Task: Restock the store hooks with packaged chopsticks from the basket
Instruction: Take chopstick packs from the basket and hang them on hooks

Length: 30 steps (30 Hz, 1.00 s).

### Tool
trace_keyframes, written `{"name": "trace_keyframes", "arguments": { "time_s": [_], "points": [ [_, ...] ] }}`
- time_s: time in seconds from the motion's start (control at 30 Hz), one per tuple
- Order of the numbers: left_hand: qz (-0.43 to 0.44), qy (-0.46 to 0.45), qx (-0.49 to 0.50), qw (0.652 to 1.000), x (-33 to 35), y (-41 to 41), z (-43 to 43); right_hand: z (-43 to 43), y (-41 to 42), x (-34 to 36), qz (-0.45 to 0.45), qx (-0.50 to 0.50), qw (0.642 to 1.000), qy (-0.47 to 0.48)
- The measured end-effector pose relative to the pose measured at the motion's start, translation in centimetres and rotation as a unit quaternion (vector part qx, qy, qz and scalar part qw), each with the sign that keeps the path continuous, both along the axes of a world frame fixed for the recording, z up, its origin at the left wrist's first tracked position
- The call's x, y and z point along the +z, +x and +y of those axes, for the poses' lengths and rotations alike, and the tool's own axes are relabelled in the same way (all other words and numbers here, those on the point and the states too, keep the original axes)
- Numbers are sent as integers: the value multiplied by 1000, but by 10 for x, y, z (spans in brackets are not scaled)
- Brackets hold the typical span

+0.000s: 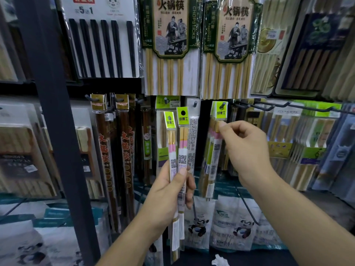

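So the left hand (167,191) is gripping two slim chopstick packs (173,143) in the middle of the shot. Its fingers are curling round behind them and the thumb is pressing on the front near the QR codes. Both packs are standing pretty much upright, side by side, with their yellow-green header cards pointing up at the display. The right one is poking up a bit higher.

The right hand (245,148) is reaching over to the hanging pack (214,150), same yellow-green brand, which is sitting on a hook (223,105) just right of centre. Thumb and forefinger are pinching together on it right below the header card, and the other fingers are curling loosely into the palm. More packs of the same kind are hanging behind it.

Further right, a few dark hooks (269,107) are sticking out toward the camera in front of the green-labelled packs. Above all this, two big hot pot chopstick packs (171,45) are hanging next to each other, with a pack of black chopsticks (101,47) to their left. Long dark brown packs (104,150) are hanging left of the left hand, just past a dark upright post (53,112). Down low, bags with pandas (197,225) are filling the bottom row, and a crumpled white scrap (219,261) is lying near the bottom edge.
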<state>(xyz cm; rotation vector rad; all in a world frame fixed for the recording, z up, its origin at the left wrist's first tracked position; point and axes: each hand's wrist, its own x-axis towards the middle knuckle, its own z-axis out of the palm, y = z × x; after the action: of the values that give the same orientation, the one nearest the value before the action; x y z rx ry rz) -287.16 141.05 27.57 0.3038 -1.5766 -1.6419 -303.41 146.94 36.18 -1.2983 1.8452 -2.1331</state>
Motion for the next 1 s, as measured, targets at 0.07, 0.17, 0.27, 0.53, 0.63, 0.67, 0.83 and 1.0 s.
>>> {"name": "trace_keyframes", "arguments": {
  "time_s": [0.07,0.17,0.27,0.53,0.63,0.67,0.83,1.0],
  "points": [
    [-11,-14,-3,1000,1,-2,3,3,11,-2,25,60,998,5],
    [-26,-33,-13,999,0,-5,8,3,20,-1,50,101,994,-2],
    [-28,-40,-20,999,-1,-8,10,3,21,0,42,102,994,0],
    [-75,-51,54,994,-12,-11,-2,2,1,22,-19,45,998,-35],
    [-67,-33,52,996,-10,-9,-2,-2,-6,26,-24,18,999,-21],
    [-53,-20,43,997,-8,-9,-1,-4,-8,26,-27,13,999,-15],
    [-27,-4,14,1000,-3,-8,1,-6,-8,26,-48,21,998,-19],
    [-16,16,1,1000,-1,-5,4,-8,-9,23,-33,17,999,-15]
  ]
}}
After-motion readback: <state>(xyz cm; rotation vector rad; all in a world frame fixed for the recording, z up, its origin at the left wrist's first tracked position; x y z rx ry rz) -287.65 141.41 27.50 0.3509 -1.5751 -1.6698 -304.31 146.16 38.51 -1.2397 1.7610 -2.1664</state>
